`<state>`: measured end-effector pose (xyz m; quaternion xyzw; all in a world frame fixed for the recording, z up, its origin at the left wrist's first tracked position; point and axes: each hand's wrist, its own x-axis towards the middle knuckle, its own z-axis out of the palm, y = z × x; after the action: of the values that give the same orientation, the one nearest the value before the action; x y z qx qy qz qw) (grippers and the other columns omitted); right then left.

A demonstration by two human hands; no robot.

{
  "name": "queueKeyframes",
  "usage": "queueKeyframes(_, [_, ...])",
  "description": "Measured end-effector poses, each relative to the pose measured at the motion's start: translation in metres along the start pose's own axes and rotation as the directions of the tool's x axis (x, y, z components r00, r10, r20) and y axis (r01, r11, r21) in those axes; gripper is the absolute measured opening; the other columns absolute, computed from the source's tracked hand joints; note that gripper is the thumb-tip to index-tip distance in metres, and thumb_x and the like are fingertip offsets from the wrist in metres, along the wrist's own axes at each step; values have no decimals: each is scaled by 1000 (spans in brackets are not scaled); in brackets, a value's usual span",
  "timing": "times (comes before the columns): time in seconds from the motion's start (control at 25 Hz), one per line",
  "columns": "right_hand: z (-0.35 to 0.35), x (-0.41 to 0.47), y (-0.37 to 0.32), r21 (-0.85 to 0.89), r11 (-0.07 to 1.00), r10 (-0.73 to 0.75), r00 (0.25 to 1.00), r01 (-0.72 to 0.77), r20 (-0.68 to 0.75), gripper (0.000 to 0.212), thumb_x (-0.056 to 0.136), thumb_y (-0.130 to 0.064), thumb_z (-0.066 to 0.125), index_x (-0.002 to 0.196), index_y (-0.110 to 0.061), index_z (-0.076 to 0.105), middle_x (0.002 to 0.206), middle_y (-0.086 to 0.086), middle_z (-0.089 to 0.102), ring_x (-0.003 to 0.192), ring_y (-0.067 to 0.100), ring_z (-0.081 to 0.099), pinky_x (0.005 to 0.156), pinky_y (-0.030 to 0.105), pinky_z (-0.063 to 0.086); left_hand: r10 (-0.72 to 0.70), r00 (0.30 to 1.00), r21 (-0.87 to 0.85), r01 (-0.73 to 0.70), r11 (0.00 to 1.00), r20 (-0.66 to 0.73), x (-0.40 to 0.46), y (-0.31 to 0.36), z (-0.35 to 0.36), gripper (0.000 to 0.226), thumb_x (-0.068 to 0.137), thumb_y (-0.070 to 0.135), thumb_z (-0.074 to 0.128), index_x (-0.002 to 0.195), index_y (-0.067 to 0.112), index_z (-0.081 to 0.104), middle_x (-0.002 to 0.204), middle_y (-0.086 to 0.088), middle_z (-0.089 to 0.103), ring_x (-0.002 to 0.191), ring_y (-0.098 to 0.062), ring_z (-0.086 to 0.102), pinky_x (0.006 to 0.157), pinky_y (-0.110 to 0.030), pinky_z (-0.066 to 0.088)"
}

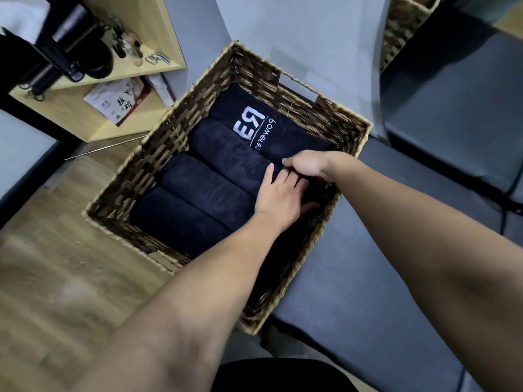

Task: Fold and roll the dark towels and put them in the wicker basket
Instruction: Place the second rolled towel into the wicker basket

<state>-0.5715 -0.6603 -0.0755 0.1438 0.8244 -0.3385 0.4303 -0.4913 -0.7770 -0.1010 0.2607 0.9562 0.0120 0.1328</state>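
Where the picture runs off at far left, a wooden shelf (93,80) holds dark gear, small bottles and a printed box, all too blurred and cropped to name surely. Right of it sits the wicker basket (181,120), resting on a dark padded bench (368,292) with its left part hanging over the wood floor (56,264). Rolled dark towels lie side by side within it: three plain rolls (192,199) toward the near left, and at the far end a towel with white lettering (254,123), the letters reading backwards and partly lost in a fold. The basket's right inner side is deep shadow, so what lies under the hands is hard to make out. The left hand (278,199) reaches into the basket, fingers (285,181) spread narrowly and laid flat on a dark roll at the right side, the thumb down in the shadow; whether it grips cloth I cannot tell. The right hand (307,165), just beyond and touching it, curls over the same towel, its fingers bent down and seemingly pinching the edge. Both forearms cross the near rim and hide it. At upper right another wicker basket (404,26) is cut off by the frame.
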Motion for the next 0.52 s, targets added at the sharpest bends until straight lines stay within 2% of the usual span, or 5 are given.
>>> queueKeyframes(0.12, [8,5,6,9,1000,11,999,-12,31,54,105,-53,37,127,-14,67,120,11,70,113,28,64,110,45,43,-64,990,39,59,998,128,10,9,8,64,101,63,21,157,32,25,159,-1,30,150,-27,11,122,-53,-14])
queueKeyframes(0.2, [7,7,8,-78,995,-62,997,64,38,61,105,-58,31,132,-16,66,130,9,67,123,26,60,115,44,37,-12,986,-67,23,998,165,13,3,8,66,101,62,17,159,31,22,163,-4,23,152,-28,2,120,-52,-20])
queueKeyframes(0.28, [5,2,3,-139,986,-87,996,90,25,68,104,-62,27,134,-14,65,135,8,64,128,25,56,117,42,34,77,989,-213,-47,976,130,9,-10,4,67,102,60,21,160,26,22,165,-5,22,154,-25,-1,121,-51,-18])
queueKeyframes(0.36, [0,-4,-2,-144,985,-97,995,97,5,73,103,-65,26,134,-12,65,138,9,63,130,25,55,118,43,33,141,987,-224,-120,967,78,1,-22,0,68,101,61,27,158,22,27,163,-3,25,155,-23,0,123,-49,-14])
queueKeyframes(0.52, [-16,-18,-9,-117,988,-100,995,101,8,69,102,-67,24,131,-20,65,124,8,68,112,33,66,101,52,52,66,993,-168,-49,985,100,-11,-28,2,75,96,72,30,160,35,17,169,1,8,155,-21,-15,121,-54,-17])
